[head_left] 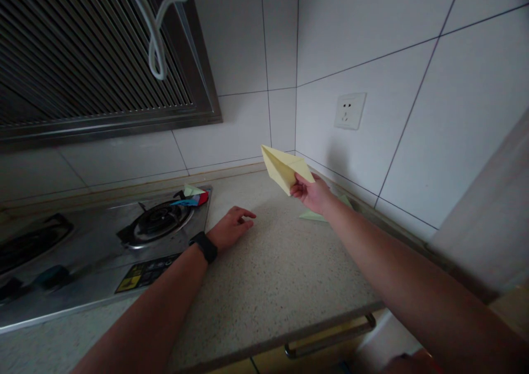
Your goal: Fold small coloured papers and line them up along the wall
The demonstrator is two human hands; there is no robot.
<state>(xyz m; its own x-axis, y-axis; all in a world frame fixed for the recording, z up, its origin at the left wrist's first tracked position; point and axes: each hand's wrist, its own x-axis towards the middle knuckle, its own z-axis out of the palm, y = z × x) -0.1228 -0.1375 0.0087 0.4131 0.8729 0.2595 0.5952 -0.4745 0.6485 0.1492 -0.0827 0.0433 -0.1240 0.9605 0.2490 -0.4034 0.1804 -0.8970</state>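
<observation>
A yellow paper plane is pinched in my right hand, raised above the back corner of the counter with its nose pointing left. Beneath that wrist lies a pale green folded paper, partly hidden by my forearm. My left hand, with a black watch on the wrist, hovers low over or rests on the speckled counter; its fingers are apart and hold nothing. Left of it, on the stove's back right corner, sit a red and blue item and a small pale green paper.
A gas stove with two burners fills the left side. Over it hangs a range hood, a looped white cable dangling in front. A socket is on the right tiled wall. Below the counter's front edge is a drawer handle.
</observation>
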